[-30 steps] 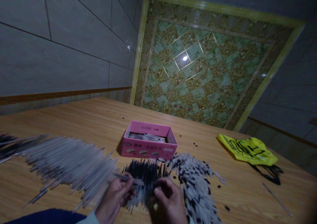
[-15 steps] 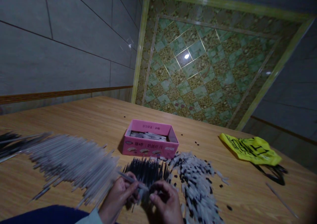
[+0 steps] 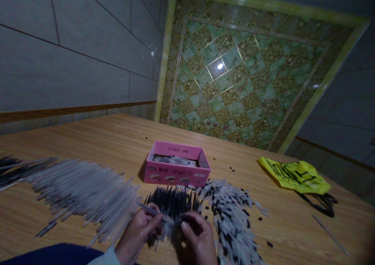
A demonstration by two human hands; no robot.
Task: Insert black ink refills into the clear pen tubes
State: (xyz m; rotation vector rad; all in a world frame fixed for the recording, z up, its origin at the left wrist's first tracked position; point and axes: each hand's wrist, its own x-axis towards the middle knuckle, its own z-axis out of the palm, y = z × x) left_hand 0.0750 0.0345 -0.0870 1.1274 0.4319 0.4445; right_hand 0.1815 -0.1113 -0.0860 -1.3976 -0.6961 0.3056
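My left hand (image 3: 143, 226) pinches a slim, pale pen (image 3: 146, 208) between thumb and fingers, tilted down toward the right. Close to the pen's right end, my right hand (image 3: 198, 233) has its thumb and fingers curled together; whatever is between them is too small and dim to make out. Just beyond both hands lies a row of dark, thin pen parts (image 3: 171, 200) with pointed ends. A wide heap of clear, pen-like tubes (image 3: 88, 188) spreads out to the left. Right of my hands is a pile of short translucent caps (image 3: 234, 222) mixed with small black pieces.
A pink open box (image 3: 175, 175) holding pens stands behind the dark row. Farther right lies a yellow bag (image 3: 295, 177) with black print and straps, and a single thin stick (image 3: 330, 234). Black pieces dot the wooden table (image 3: 117, 140). Dark sticks (image 3: 17, 167) lie far left.
My right hand's fingers have shifted slightly beside the pen's end. The left hand keeps the pen in nearly the same place. The whole view has drifted a little.
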